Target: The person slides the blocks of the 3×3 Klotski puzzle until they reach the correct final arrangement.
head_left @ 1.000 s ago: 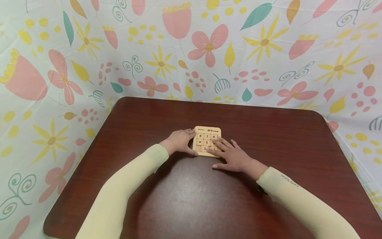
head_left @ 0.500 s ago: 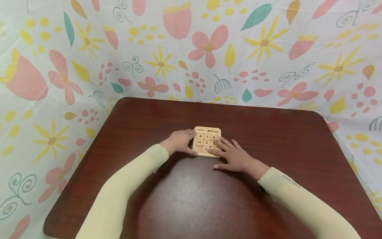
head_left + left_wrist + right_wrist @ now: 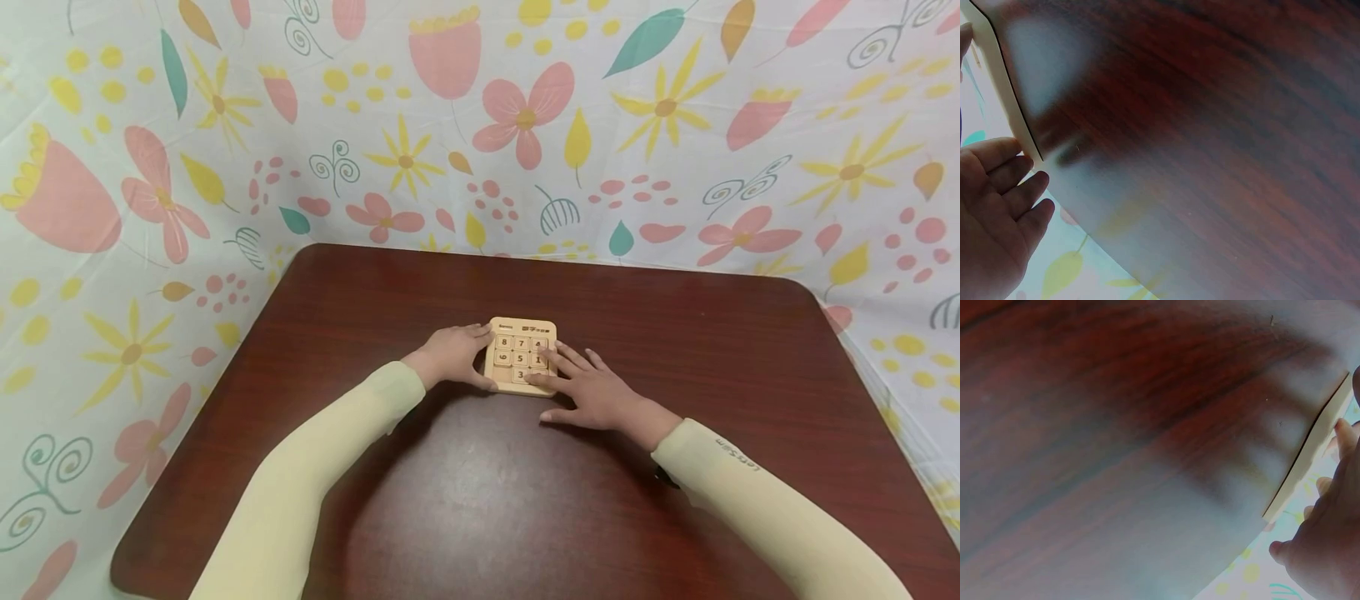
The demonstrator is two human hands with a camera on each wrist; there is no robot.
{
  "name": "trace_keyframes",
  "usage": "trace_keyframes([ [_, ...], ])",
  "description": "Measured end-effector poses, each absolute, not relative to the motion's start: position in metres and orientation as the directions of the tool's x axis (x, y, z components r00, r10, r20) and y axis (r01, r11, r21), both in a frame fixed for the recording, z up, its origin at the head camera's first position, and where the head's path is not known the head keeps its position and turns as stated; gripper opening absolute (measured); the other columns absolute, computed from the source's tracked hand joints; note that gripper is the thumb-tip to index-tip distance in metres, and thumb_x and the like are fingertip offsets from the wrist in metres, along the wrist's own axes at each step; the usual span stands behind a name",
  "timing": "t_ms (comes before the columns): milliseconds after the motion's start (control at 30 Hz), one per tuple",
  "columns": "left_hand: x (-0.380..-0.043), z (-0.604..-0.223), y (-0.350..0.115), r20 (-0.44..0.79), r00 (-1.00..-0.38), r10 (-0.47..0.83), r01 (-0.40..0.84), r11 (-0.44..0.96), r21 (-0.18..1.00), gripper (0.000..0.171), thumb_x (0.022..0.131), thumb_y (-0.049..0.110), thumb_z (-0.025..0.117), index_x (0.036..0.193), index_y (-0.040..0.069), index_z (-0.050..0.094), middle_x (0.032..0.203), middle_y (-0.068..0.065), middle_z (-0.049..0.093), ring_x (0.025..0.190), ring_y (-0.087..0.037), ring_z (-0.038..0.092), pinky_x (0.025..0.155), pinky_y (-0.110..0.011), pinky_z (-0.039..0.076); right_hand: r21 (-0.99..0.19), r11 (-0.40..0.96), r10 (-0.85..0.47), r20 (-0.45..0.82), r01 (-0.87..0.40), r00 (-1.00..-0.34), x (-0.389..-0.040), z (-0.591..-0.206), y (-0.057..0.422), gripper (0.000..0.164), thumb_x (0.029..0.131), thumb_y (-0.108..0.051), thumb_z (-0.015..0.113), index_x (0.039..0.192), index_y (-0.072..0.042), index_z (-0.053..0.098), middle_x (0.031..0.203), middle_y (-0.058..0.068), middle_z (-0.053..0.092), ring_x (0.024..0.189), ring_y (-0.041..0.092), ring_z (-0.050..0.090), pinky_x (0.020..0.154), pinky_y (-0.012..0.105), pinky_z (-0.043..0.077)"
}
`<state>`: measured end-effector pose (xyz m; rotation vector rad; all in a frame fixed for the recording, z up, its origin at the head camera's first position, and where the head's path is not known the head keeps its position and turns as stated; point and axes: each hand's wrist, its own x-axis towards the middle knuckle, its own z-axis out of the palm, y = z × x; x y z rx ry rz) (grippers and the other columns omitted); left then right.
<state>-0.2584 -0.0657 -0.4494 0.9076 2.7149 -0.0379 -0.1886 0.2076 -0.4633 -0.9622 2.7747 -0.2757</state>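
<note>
A wooden number slide puzzle lies on the table, its frame light and its square tiles numbered. My left hand holds the puzzle's left side, fingers along the upper edge and thumb at the lower corner. In the left wrist view, those fingertips meet a corner of the frame. Spread nearly straight, the fingers of my right hand lie over the right-hand tiles, one beside the 3 tile. They hide the bottom right tile. Left of the 3 tile is a gap. The right wrist view shows the frame's edge beside that hand.
The dark reddish-brown table has rounded corners and a glossy sheen. A white cloth with printed flowers hangs behind it and along its left side. Pale yellow sleeves cover both forearms.
The 3 tile has slid slightly right, widening the gap at its left. My right hand has shifted a little right with it. The left hand stays in place.
</note>
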Motion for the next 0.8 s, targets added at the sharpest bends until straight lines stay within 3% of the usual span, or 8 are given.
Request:
trace_keyframes([
  [800,-0.2586,-0.4475,-0.0668,-0.274,-0.757,0.593,0.599,0.797,0.072,0.106,0.082,0.073,0.070,0.161,0.011,0.035,0.170,-0.005,0.030,0.157,-0.022,0.032,0.124,-0.041,0.038,-0.252,0.785,-0.606,-0.116,-0.567,-0.787,-0.1892,-0.4602,0.2026,0.064,0.094,-0.059,0.063,0.152,-0.034,0.051,0.172,0.010,0.025,0.159,0.041,0.020,0.121,0.074,0.020],
])
